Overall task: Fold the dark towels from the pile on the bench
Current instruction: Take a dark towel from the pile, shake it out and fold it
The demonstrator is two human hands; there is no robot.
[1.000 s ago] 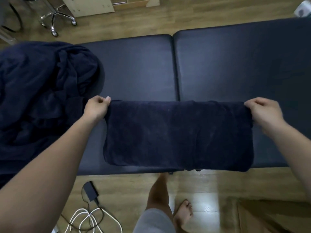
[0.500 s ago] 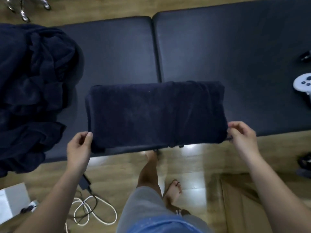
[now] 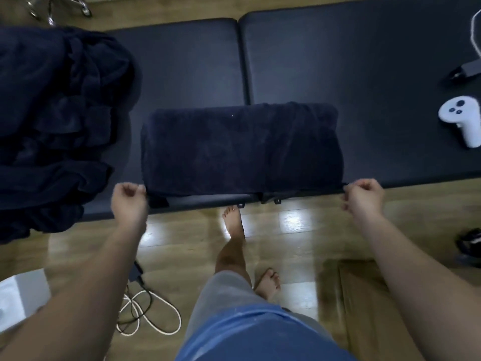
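A dark navy towel (image 3: 242,149), folded into a long rectangle, lies on the black padded bench (image 3: 338,61) along its near edge. My left hand (image 3: 129,203) pinches the towel's near left corner. My right hand (image 3: 363,198) pinches its near right corner. Both hands sit at the bench's front edge. A crumpled pile of dark towels (image 3: 57,121) covers the left end of the bench and hangs over its front.
A white handheld controller (image 3: 463,121) and a dark device (image 3: 466,71) lie on the bench at the far right. On the wooden floor are a charger with white cable (image 3: 145,316), a cardboard box (image 3: 369,303), a dark shoe (image 3: 468,243) and my bare feet (image 3: 234,222).
My hands went from the towel's far corners to its near corners at the bench's front edge. The towel lies flat and folded, and the view has tilted down and back.
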